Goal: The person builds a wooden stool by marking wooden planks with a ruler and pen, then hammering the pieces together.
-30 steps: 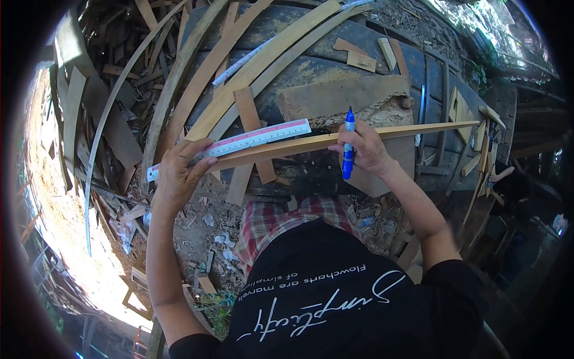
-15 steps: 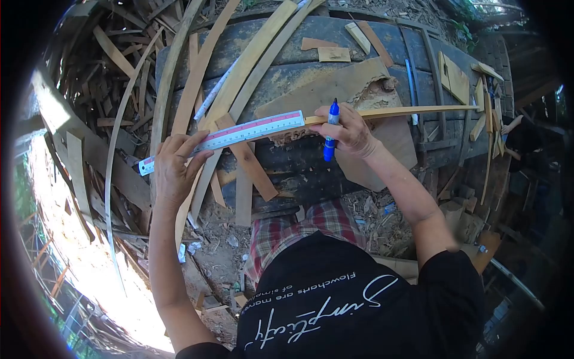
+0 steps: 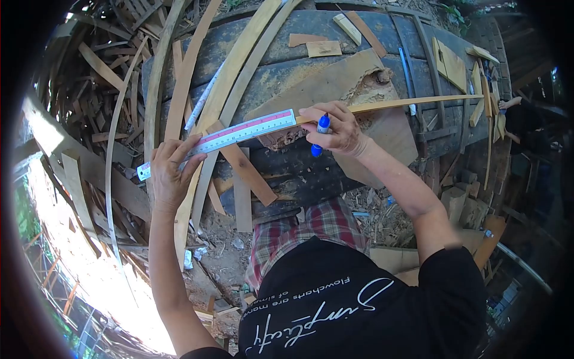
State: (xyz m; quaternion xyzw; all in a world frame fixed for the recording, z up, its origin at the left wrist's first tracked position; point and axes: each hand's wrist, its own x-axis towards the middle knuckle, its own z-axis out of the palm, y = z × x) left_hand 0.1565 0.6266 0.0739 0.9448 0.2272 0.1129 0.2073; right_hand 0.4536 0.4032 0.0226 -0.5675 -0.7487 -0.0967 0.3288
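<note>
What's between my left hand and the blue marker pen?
Head view: a white, pink-striped ruler along a narrow wooden strip, then the right hand.

Left arm (image 3: 164, 263): reaches from near to far, bent only slightly at the elbow. Left hand (image 3: 173, 173): back visible, fingers angled to the right, thumb on their near side, closed in a pinch grip. Right arm (image 3: 403, 188): bent at the elbow, forearm slanting far and left. Right wrist (image 3: 362, 146): roughly in line with the forearm. Right hand (image 3: 335, 128): fingers curled and pointing left, grip closed; placed farther than the left hand, well apart from it.
</note>
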